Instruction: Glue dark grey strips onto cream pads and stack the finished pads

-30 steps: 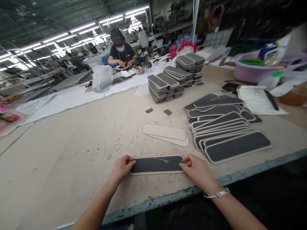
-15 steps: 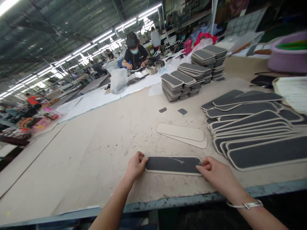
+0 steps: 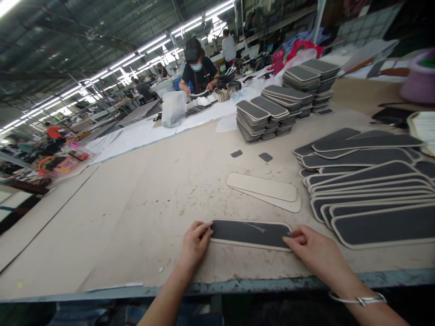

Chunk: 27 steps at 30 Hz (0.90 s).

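A long dark grey panel (image 3: 249, 234) with a pale border and rounded corners lies near the table's front edge, a light scuff on its face. At its left end, my left hand (image 3: 197, 242) pinches the edge between thumb and fingers. My right hand (image 3: 307, 244) grips the opposite end the same way; a silver bangle circles that wrist. Just beyond the panel lie two overlapping cream strips (image 3: 261, 186) of similar shape. Farther off are two small dark scraps (image 3: 265, 157). To the right, a fanned pile of bordered dark panels (image 3: 384, 224) spreads close to my right hand.
Neat stacks of dark panels (image 3: 253, 118) stand at the back of the paper-covered table (image 3: 136, 203). Behind them, a co-worker (image 3: 199, 72) handles curved pieces beside a plastic bag (image 3: 173, 108). A purple tub (image 3: 419, 81) sits at the far right.
The view has shifted slightly, so most things appear a little farther right. Both hands keep hold of the panel's ends, and it stays at about the same spot on the table.
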{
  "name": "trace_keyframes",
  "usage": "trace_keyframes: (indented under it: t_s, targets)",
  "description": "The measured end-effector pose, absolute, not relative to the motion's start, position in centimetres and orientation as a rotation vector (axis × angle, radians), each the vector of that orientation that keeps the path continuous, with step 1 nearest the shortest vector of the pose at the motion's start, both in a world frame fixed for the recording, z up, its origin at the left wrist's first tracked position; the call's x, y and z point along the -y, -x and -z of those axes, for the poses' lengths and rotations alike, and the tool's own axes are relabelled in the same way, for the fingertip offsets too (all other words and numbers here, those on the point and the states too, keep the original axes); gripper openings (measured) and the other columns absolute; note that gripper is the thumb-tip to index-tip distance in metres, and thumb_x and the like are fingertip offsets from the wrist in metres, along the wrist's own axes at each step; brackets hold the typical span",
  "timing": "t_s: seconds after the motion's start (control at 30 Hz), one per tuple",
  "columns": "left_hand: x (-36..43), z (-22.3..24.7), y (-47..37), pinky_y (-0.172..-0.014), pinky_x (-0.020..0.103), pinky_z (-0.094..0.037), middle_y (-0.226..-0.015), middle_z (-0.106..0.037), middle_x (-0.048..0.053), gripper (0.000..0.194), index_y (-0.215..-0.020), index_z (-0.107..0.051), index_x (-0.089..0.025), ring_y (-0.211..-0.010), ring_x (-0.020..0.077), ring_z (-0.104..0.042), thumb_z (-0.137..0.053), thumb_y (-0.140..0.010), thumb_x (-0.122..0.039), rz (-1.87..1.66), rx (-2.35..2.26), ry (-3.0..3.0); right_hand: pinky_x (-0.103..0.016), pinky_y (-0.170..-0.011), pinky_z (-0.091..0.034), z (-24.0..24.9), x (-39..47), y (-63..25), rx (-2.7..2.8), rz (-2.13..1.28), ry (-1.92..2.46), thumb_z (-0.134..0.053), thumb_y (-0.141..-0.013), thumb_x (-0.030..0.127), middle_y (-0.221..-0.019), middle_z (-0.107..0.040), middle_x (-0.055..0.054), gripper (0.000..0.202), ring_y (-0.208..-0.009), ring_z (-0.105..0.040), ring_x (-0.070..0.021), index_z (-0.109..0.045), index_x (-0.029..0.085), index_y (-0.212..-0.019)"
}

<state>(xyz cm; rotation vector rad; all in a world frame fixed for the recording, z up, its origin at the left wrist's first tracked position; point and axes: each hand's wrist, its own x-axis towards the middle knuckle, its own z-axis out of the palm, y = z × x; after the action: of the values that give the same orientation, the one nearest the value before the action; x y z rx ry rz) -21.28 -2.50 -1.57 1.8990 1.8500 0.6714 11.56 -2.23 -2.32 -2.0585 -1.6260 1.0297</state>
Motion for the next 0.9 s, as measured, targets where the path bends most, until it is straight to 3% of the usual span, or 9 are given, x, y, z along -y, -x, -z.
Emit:
trace_keyframes:
  t_s: [0.47, 0.67, 0.9]
  targets:
    - [2.9, 3.2, 21.8, -0.075, 0.027, -0.05, -0.094, -0.057, 0.006, 0.022, -0.101, -0.067, -0.021, -0.084, 0.0144, -0.059, -0.049, -0.088, -0.022, -0.796, -1.744, -2.151, -0.028, -0.06, -0.039, 2.0, 2.2, -11.4, 1.626, -1.059, 2.104, -0.053, -0.071, 0.049, -0.062, -0.064, 0.005, 0.025, -0.061, -0.06, -0.0164, -0.054, 0.025, -0.077]
    - [3.3, 2.9, 21.8, -0.077, 0.029, -0.052, -0.106, -0.055, 0.008, 0.016, -0.096, -0.065, -0.019, -0.087, 0.0148, -0.059, -0.051, -0.086, -0.019, -0.931, -1.76, -2.22, -0.026, -0.059, -0.039, 2.0, 2.6, -11.4, 1.619, -1.05, 2.062, -0.053, -0.074, 0.045, -0.061, -0.063, 0.007, 0.02, -0.058, -0.058, -0.0138, -0.053, 0.025, -0.077]
    - [3.7, 2.3, 21.4, -0.083, 0.034, -0.051, -0.099, -0.062, 0.008, 0.022, -0.103, -0.064, -0.021, -0.097, 0.0192, -0.055, -0.057, -0.084, -0.016, -0.726, -1.307, -2.548, -0.025, -0.058, -0.039, 2.3, 2.5, -11.3, 1.649, -1.022, 2.045, -0.053, -0.076, 0.044, -0.063, -0.063, 0.006, 0.02, -0.058, -0.058, -0.0128, -0.053, 0.025, -0.08]
